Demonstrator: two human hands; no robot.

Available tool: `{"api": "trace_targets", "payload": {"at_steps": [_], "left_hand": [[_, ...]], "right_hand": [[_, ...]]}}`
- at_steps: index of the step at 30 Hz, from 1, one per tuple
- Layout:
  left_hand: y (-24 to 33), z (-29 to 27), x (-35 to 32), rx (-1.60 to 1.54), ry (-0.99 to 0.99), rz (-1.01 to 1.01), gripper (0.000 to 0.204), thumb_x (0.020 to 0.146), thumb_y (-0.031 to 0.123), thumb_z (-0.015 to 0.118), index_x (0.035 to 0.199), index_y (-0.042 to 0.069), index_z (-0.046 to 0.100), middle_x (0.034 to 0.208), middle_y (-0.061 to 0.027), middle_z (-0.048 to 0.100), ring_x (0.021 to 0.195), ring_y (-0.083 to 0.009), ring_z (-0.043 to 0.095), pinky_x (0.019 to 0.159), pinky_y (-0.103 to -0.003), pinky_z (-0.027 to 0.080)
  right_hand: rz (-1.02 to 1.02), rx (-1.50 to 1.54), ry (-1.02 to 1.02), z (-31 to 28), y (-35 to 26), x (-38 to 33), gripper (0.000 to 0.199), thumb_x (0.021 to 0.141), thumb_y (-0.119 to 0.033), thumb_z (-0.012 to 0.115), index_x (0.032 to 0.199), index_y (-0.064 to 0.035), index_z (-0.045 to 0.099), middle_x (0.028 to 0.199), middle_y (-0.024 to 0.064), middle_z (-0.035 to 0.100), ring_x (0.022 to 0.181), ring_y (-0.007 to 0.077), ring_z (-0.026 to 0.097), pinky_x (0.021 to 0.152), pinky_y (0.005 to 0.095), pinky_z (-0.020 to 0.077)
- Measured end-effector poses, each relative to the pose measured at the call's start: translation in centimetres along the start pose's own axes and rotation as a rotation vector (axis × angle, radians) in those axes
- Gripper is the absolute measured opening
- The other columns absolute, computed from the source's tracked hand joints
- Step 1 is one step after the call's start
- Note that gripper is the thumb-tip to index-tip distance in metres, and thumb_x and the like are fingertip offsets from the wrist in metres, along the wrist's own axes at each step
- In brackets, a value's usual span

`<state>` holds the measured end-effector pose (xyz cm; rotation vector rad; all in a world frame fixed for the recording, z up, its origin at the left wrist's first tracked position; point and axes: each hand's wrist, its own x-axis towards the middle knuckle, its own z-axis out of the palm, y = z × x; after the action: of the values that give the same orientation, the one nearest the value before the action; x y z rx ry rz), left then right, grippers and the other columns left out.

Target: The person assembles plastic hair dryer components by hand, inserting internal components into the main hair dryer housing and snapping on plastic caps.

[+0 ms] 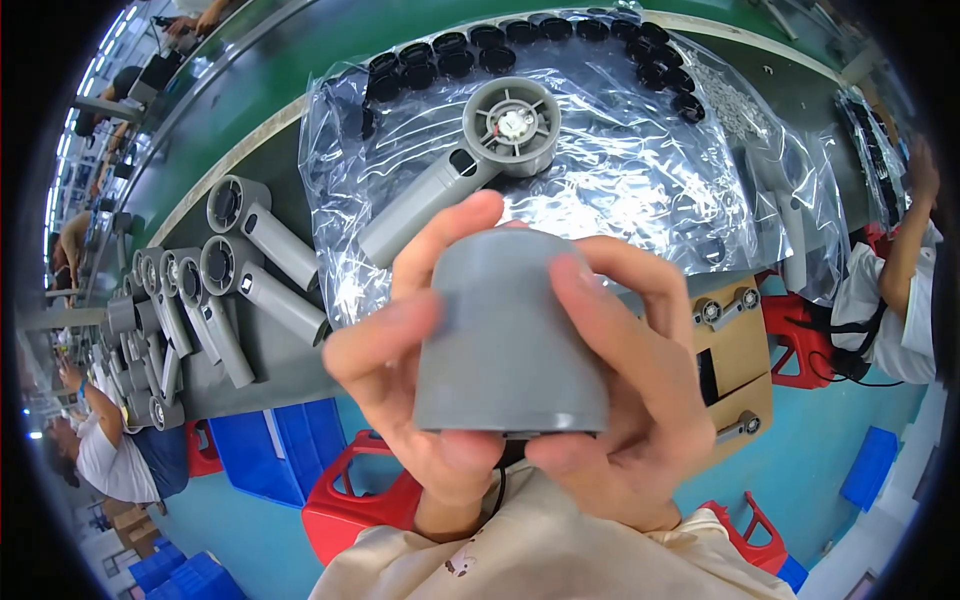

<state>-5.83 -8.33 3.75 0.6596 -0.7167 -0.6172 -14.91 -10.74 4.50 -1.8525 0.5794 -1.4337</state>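
Grey plastic dominates the view: both hands hold a tapered grey housing shell (512, 335) raised close to the head, well above the bench (255, 345). The left hand (415, 375) wraps the shell's left flank, fingers (445, 235) over the top edge and thumb at the lower rim; the right hand (630, 385) closes on the right flank in the same manner. The shell therefore sits directly between the two palms, wider end down, held firmly on both sides. The step in hand appears to be inspection or orientation of the shell, judged from its raised position. Beyond the hands, on a clear plastic sheet (640, 180), lies a grey hair-dryer body (470, 160) with its round motor end facing up. The next move probably calls for aligning the shell's open end with that round end. Left of the hands, further grey dryer bodies (250, 260) lie in a row; black ring parts (470, 50) lie beyond the sheet's far edge.
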Motion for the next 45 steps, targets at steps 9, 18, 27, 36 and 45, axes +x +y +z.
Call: {"api": "trace_targets", "payload": {"at_steps": [9, 18, 27, 36, 45], "left_hand": [[-0.7, -1.4, -0.3, 0.171, -0.025, 0.056, 0.044, 0.08, 0.025, 0.066, 0.112, 0.005, 0.046, 0.112, -0.0369, 0.047, 0.104, -0.0381, 0.052, 0.086, -0.044, 0.044], [0.2, -0.8, 1.3, 0.543, -0.424, 0.271, 0.062, 0.085, 0.058, 0.046, 0.131, 0.018, 0.035, 0.131, -0.036, 0.031, 0.115, -0.0442, 0.044, 0.091, -0.049, 0.044], [-0.9, 1.2, 0.1, 0.261, -0.179, 0.407, 0.049, 0.085, 0.046, 0.055, 0.108, 0.003, 0.055, 0.112, -0.0395, 0.046, 0.096, -0.044, 0.057, 0.077, -0.047, 0.051], [1.7, -0.5, 0.1, 0.597, -0.374, 0.107, 0.05, 0.087, 0.042, 0.053, 0.114, 0.0, 0.054, 0.123, -0.0311, 0.046, 0.115, -0.039, 0.047, 0.096, -0.046, 0.038], [7.2, -0.9, -1.7, 0.532, -0.813, -0.398, 0.052, 0.079, 0.038, 0.064, 0.106, -0.005, 0.055, 0.118, -0.0238, 0.049, 0.101, -0.0323, 0.054, 0.091, -0.038, 0.041]], "right_hand": [[0.086, 0.042, 0.037, 0.4, 0.4, -0.6, 0.053, 0.078, -0.029, 0.069, 0.114, 0.0074, 0.055, 0.115, 0.0223, 0.048, 0.102, 0.0272, 0.049, 0.077, 0.0315, 0.0449], [-0.031, 0.252, 0.079, 0.4, 2.4, -0.7, 0.069, 0.084, -0.047, 0.055, 0.126, 0.0057, 0.037, 0.12, 0.0289, 0.044, 0.111, 0.0358, 0.047, 0.092, 0.044, 0.0394], [0.062, 0.229, 0.153, 0.6, 0.5, -0.4, 0.05, 0.075, -0.027, 0.066, 0.116, -0.0014, 0.051, 0.114, 0.0222, 0.051, 0.097, 0.0304, 0.052, 0.077, 0.0364, 0.0457], [0.27, 0.368, 0.052, -1.6, -0.2, -0.3, 0.052, 0.076, -0.021, 0.072, 0.119, -0.0002, 0.051, 0.113, 0.0141, 0.052, 0.101, 0.0216, 0.05, 0.084, 0.0311, 0.0412], [0.058, 0.526, 0.406, -3.5, -0.9, -0.8, 0.059, 0.074, -0.01, 0.071, 0.119, 0.0015, 0.035, 0.121, 0.0209, 0.038, 0.11, 0.027, 0.047, 0.091, 0.0367, 0.0397]]}}
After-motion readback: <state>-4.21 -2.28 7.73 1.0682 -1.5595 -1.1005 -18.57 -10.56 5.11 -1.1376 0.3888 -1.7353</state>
